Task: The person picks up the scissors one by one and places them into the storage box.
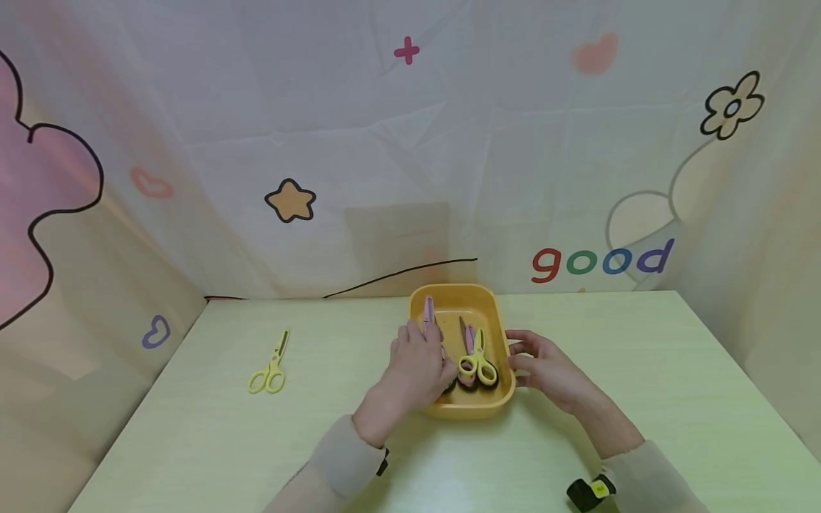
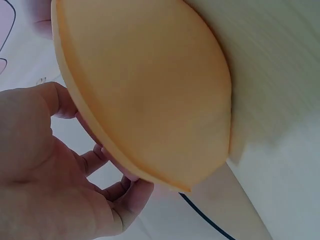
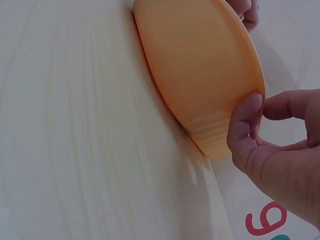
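A yellow-orange plastic tray [image 1: 463, 411] stands on the table, holding several scissors. My left hand [image 1: 415, 360] reaches over its left side and grips purple scissors [image 1: 428, 308], whose tip sticks out past the fingers; the handles are hidden under the hand. In the left wrist view, the left hand [image 2: 60, 165] curls over the tray's rim. My right hand [image 1: 545, 367] is at the tray's right side, and in the right wrist view its fingers and thumb pinch the rim. Yellow scissors [image 1: 479, 360] lie in the tray on top of other scissors with dark and purple parts.
Another pair of yellow scissors [image 1: 272, 367] lies on the pale wooden table [image 1: 192, 442], left of the tray. A printed curtain [image 1: 410, 142] hangs behind the table and along both its sides.
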Demonstrator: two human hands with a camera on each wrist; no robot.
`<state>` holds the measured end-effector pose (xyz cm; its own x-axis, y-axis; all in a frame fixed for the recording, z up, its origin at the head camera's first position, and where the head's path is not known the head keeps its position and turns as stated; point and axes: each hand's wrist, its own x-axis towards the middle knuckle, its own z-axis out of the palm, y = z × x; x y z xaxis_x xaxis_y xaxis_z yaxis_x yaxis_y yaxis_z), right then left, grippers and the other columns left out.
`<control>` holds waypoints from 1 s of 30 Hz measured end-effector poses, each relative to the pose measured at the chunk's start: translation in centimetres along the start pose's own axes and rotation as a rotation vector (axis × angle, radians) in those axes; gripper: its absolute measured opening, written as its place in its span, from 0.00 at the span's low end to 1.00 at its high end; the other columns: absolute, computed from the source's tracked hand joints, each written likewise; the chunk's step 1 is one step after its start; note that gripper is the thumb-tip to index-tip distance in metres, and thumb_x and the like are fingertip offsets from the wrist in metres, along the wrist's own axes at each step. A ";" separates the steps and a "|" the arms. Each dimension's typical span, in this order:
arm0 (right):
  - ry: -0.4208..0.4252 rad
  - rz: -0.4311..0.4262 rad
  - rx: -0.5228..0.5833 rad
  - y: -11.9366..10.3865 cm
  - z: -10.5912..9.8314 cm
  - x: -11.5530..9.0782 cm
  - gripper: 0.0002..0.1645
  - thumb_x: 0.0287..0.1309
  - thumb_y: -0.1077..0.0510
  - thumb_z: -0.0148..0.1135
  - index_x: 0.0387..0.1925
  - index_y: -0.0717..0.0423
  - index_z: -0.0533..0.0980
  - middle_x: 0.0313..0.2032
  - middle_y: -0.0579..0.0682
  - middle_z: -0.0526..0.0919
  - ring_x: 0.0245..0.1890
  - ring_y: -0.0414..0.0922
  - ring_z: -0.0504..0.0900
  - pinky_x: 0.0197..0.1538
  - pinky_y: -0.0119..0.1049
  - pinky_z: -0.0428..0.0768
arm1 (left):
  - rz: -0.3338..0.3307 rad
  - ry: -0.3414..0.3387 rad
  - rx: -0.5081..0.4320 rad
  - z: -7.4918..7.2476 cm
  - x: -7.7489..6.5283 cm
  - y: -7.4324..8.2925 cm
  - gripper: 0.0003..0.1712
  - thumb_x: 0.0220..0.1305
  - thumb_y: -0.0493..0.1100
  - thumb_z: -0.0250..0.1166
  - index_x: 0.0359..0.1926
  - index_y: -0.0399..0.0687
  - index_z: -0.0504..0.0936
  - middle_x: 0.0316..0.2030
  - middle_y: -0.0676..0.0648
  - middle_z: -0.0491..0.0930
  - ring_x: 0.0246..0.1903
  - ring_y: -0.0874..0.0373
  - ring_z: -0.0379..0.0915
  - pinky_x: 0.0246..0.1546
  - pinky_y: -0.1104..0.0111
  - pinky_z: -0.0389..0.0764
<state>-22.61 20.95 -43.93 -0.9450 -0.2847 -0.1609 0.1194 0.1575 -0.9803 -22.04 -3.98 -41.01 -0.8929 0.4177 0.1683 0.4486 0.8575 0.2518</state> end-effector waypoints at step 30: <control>-0.001 0.003 0.000 -0.2 -0.1 -0.1 0.36 0.71 0.66 0.52 0.75 0.70 0.53 0.58 0.67 0.65 0.51 0.54 0.76 0.50 0.40 0.84 | -0.063 -0.160 0.373 1.4 0.7 2.8 0.32 0.73 0.60 0.59 0.51 0.31 0.74 0.49 0.30 0.72 0.47 0.42 0.71 0.47 0.59 0.80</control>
<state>-22.58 20.99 -43.70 -0.9444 -0.2852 -0.1639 0.1221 0.1586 -0.9798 -21.46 -0.87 -41.56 -0.9262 0.3769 0.0061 0.3739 0.9208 -0.1108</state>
